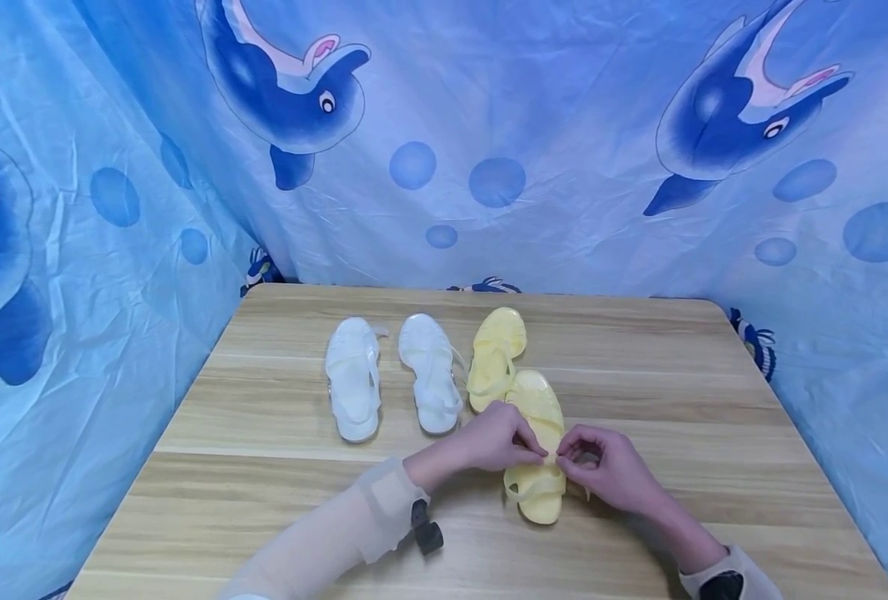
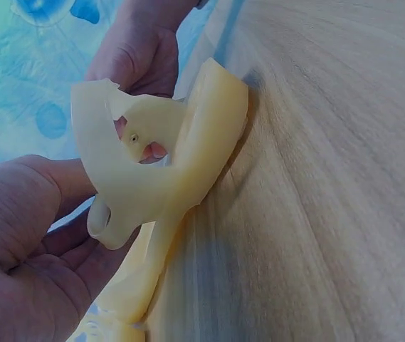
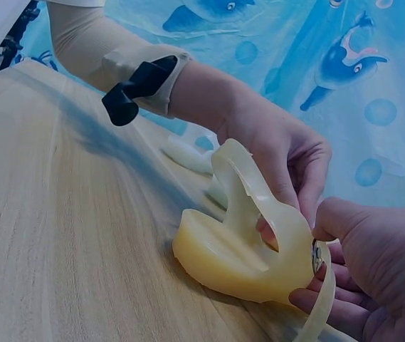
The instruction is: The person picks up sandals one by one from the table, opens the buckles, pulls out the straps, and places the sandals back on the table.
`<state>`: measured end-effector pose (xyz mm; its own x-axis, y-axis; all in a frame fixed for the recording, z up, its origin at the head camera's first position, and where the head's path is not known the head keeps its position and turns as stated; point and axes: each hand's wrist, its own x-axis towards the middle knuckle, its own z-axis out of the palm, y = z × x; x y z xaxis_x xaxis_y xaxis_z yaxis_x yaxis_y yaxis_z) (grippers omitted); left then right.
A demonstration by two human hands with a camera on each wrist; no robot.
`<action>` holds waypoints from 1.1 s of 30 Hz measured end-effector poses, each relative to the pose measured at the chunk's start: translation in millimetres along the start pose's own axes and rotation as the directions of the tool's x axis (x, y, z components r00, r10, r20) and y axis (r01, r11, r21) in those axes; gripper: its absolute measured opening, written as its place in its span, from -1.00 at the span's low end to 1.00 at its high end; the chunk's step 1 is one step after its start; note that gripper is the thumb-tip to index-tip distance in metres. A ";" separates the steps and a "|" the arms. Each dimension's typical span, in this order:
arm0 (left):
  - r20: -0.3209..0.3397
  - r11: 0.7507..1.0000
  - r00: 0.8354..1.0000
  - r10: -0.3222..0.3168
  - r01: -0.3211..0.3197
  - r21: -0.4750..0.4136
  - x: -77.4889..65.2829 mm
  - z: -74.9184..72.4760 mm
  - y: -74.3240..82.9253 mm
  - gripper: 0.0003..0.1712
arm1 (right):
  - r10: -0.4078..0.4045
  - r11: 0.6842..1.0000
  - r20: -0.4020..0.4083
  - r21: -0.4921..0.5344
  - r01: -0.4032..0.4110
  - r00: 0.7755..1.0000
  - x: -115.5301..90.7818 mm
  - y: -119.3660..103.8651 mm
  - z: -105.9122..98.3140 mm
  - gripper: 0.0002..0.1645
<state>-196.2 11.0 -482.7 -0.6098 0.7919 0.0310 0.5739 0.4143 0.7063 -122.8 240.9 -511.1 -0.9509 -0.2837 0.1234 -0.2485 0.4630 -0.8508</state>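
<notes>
Two yellow jelly sandals lie right of centre in the head view. Both hands work at the nearer yellow sandal (image 1: pixel 543 504), whose heel end points toward the person. My left hand (image 1: pixel 500 437) reaches in from its left side and pinches it by the side of the strap, near a small strap loop (image 2: pixel 101 221). From the right, my right hand (image 1: pixel 612 468) pinches the side where a metal buckle (image 3: pixel 317 256) shows. A loose strap end (image 3: pixel 322 310) hangs below that buckle. The farther yellow sandal (image 1: pixel 492 367) touches the nearer one near its toe.
Two white sandals, one on the left (image 1: pixel 354 379) and one beside it (image 1: pixel 431 375), lie on the wooden table (image 1: pixel 264 417). A blue curtain (image 1: pixel 459 108) with dolphins hangs behind the table and along its sides.
</notes>
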 end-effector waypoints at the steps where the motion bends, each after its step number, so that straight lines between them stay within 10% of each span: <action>1: -0.001 1.000 1.000 0.003 -0.003 0.003 1.1 0.1 0.2 -0.95 | -0.003 1.000 -0.003 0.001 0.003 1.000 -0.1 0.5 0.0 -0.79; 11: 0.014 0.995 0.994 0.104 -0.104 0.003 11.0 -2.4 6.9 -0.95 | -0.015 0.998 -0.008 0.053 0.016 1.000 -0.2 2.9 1.1 -0.81; 28: -0.001 1.000 1.000 0.026 -0.026 -0.011 6.0 -4.3 -0.5 -0.97 | -0.012 1.000 0.006 0.022 0.012 1.000 1.1 0.1 0.9 -0.80; 33: 0.014 0.995 0.996 0.093 -0.093 0.019 9.9 -3.3 2.6 -0.88 | 0.003 0.999 -0.001 0.038 -0.003 1.000 0.7 -2.0 1.7 -0.81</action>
<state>-202.6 18.4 -478.3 -0.5462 0.8331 0.0868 0.6388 0.3472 0.6866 -122.6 238.4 -510.2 -0.9518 -0.2818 0.1210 -0.2383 0.4312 -0.8702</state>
